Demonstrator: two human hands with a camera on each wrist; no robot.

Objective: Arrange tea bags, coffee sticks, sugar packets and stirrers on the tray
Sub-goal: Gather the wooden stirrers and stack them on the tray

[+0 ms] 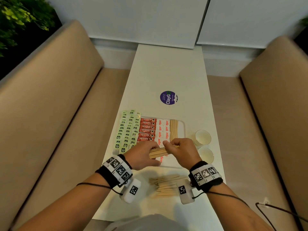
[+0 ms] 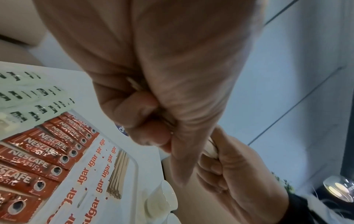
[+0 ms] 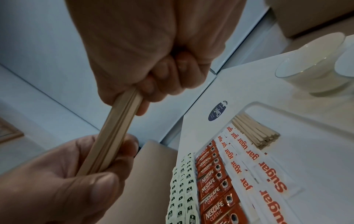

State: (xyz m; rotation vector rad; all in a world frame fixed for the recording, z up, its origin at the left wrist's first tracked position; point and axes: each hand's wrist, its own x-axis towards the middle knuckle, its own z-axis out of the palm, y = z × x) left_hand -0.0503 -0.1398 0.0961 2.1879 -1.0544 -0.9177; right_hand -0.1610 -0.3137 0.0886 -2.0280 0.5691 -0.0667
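A bundle of stirrers (image 1: pixel 164 150) is clasped at both ends by the left hand (image 1: pixel 143 155) and right hand (image 1: pixel 181 151), lying crosswise (left-right) above the tray (image 1: pixel 183 129); stirrers already laid (image 1: pixel 174 130) run front-to-back, so a quarter turn seems needed.

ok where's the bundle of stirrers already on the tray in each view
Head: bundle of stirrers at the far right of the tray, beside the sugar packets.
Left wrist: lower centre, right of the sugar packets.
Right wrist: right of centre, above the sugar packets.
Shared landmark: the round purple sticker.
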